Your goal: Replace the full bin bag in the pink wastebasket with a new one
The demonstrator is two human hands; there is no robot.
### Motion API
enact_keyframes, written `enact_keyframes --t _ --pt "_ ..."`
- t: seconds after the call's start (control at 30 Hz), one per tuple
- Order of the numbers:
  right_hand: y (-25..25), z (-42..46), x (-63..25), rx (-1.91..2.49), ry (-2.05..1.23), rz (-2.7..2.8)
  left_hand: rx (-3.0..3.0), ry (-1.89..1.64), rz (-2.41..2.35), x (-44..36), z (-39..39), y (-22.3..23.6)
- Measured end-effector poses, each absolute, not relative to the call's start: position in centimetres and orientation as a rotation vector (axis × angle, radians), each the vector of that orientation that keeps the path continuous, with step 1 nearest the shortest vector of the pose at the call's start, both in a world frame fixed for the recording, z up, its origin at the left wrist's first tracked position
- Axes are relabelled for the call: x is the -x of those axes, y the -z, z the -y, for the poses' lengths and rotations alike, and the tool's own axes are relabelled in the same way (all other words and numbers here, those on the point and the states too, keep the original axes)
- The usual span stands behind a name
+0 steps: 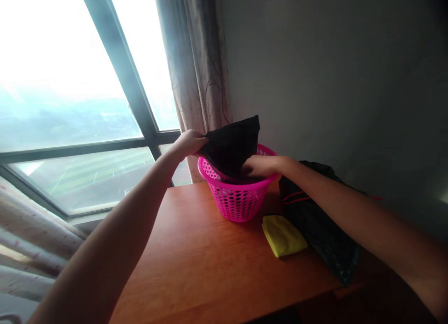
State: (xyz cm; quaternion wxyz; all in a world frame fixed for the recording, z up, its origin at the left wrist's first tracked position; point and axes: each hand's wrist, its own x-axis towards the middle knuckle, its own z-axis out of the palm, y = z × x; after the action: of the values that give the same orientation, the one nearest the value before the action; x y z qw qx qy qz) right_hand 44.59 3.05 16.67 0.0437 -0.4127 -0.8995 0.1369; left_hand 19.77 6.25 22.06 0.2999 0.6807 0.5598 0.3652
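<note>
A flat, dark piece of black cloth is held up tilted over a bright pink plastic basket with a pattern of holes. My left hand is closed on the cloth's left edge, thumb and fingers pinching it above the basket's rim. Over the right side of the rim reaches my right hand, its bent fingers against the lower right part of the cloth. Those fingertips are partly lost in shadow inside the basket. What lies at the basket's bottom is hidden.
A folded yellow cloth lies right of the basket on the brown wooden table. Beside it, partly under my right forearm, is a dark bag with a red cord. A window and curtain stand behind and left.
</note>
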Motion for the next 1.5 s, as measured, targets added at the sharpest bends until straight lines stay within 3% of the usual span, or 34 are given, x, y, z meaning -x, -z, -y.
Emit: enact_keyframes --t 0.2,0.33,0.5,0.67,0.9,1.13,1.5 --pt "-18.7 -0.1 -47.1 1.305 -0.396 2.508 -1.860 -0.909 -1.505 -19.2 -6.1 -22.4" --pt "-17.5 1.4 -49.2 1.294 -0.436 2.358 -1.845 -0.906 -1.540 -18.5 -5.8 -23.1" --pt "-15.3 -0.8 -51.0 1.503 -0.217 1.934 -1.787 -1.023 -1.476 -18.0 -5.7 -24.1" --pt "-14.0 -3.2 -51.0 1.474 -0.547 1.988 -1.856 -0.958 -1.508 -18.5 -6.0 -23.9" --pt "-16.4 -3.0 -48.9 1.537 -0.071 1.916 -1.836 -0.883 -1.377 -20.0 -6.0 -22.5" --pt "-20.7 -3.3 -42.1 1.211 -1.043 1.637 -1.732 -0.980 -0.931 -20.8 -4.4 -22.9" --pt "-21.7 -4.0 -38.5 1.120 -1.099 1.463 -1.766 -1.029 -0.873 -21.8 -3.3 -22.5"
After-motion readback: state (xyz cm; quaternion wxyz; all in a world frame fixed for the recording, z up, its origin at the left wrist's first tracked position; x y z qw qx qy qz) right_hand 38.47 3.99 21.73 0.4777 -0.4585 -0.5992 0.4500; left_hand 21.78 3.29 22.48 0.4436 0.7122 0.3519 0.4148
